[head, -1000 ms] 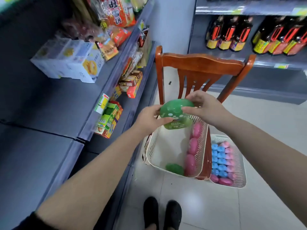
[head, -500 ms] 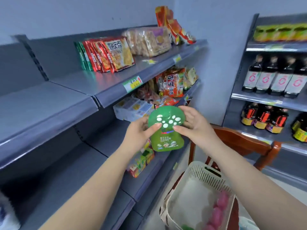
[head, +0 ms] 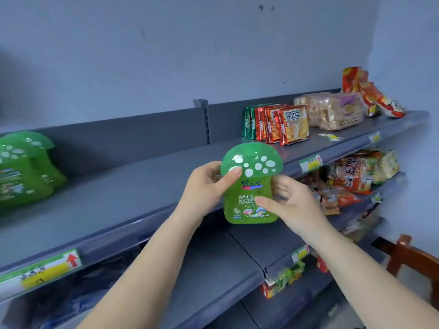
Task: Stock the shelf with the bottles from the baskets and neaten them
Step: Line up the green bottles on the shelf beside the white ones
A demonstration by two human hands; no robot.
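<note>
left hand (head: pixel 204 186) grip: fingers and thumb around green mushroom-shaped bottle (head: pixel 249 186) | right hand (head: pixel 289 205) grip: pinching its lower side | bottle upright, in front of top shelf (head: pixel 142 186) edge | matching green bottles (head: pixel 23 167) on shelf, far left

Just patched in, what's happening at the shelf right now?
A person is holding a green mushroom-shaped bottle upright in front of the top shelf, not yet set down. The left hand grips its neck with the thumb on the cap; the right hand steadies the body. More green bottles already stand at the shelf's left end, snack packs to the right.
</note>
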